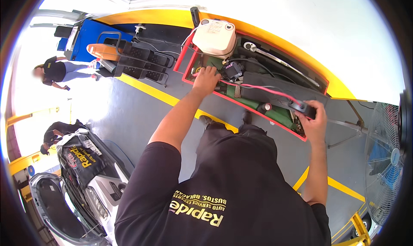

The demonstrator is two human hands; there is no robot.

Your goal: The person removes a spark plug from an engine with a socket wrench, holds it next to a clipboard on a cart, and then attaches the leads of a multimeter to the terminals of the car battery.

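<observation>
"Looking down from the head, where are the edges?"

"The red-rimmed tray has a slanted front edge, close to the person's shoes. A cream box sits at its back left corner, and a long silver wrench lies along the back."

"Is there room to move?"

"Yes, there's open grey floor to the left. On the right, a big fan stands well apart from the right hand."

"Where's the black gadget, and which way does it point?"

"Over the right end of the tray. Its long side slants from upper left to lower right. A red cable meets its left end and runs left, toward the left hand."

"What are the hands doing?"

"The right arm reaches up from the lower right. Its fingers are bent around the gadget's right end and grip it. The left arm slants up to the left end of the tray, with the back of the hand showing and the fingers bent down."

"Is the left one gripping something?"

"I can't tell. The hand hides it."
</observation>
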